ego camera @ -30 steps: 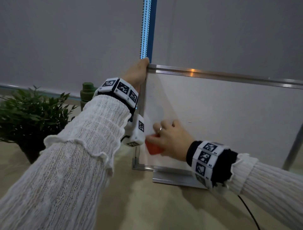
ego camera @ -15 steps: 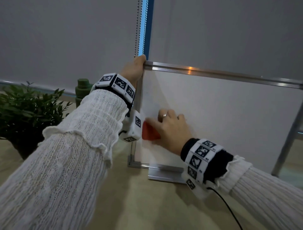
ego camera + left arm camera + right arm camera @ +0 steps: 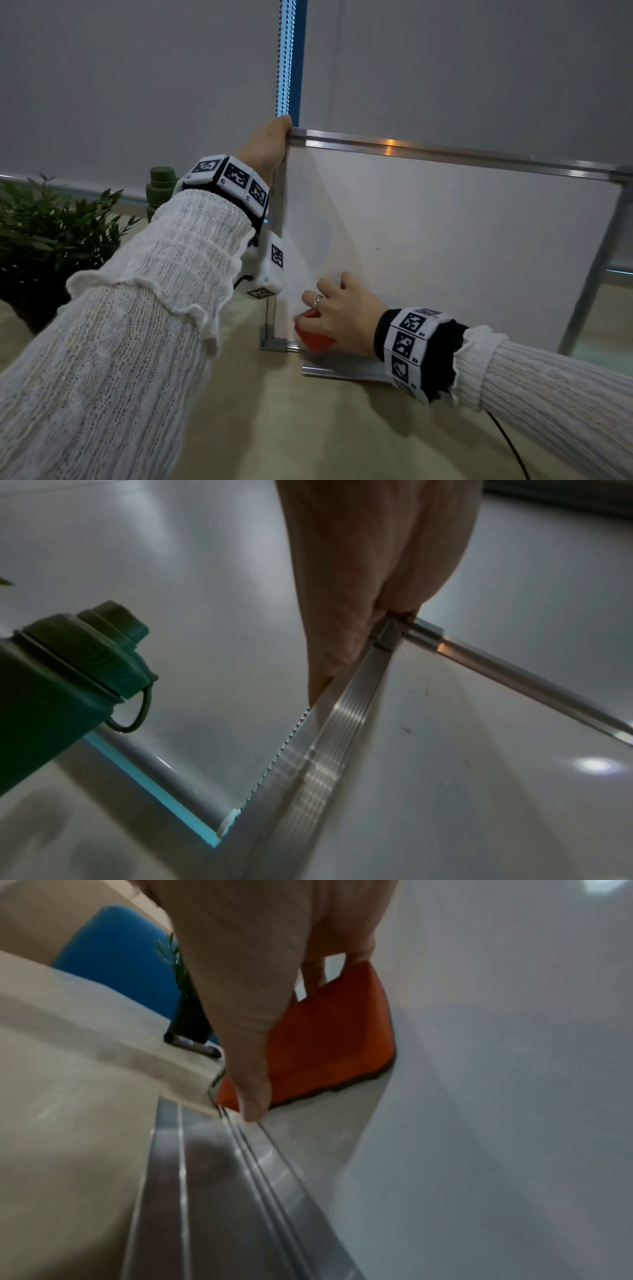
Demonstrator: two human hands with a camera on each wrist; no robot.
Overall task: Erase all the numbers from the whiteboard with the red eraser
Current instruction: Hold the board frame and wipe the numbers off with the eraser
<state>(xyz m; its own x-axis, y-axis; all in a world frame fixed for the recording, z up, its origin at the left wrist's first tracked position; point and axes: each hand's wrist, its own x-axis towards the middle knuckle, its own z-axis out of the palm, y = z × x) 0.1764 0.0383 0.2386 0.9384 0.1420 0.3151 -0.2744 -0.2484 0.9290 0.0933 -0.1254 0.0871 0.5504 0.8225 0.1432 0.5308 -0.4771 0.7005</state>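
Note:
A metal-framed whiteboard (image 3: 445,240) stands upright on the beige table. My left hand (image 3: 270,144) grips its top left corner (image 3: 387,634), fingers curled over the frame. My right hand (image 3: 342,315) holds the red eraser (image 3: 313,337) flat against the board at the bottom left corner, just above the bottom rail. The right wrist view has the thumb along the red eraser (image 3: 329,1042) and fingers on its far edge. Only faint specks (image 3: 376,249) and smudges (image 3: 416,683) show on the white surface; I read no numbers.
A potted green plant (image 3: 44,240) and a green bottle (image 3: 159,188) stand left of the board. A black marker (image 3: 192,1044) lies on the table near the plant pot. A bead chain (image 3: 282,58) hangs behind the board. A black cable (image 3: 507,442) trails from my right wrist.
My right hand has slid the eraser down from the middle of the left edge to the bottom left corner. The left hand has kept its hold on the top corner.

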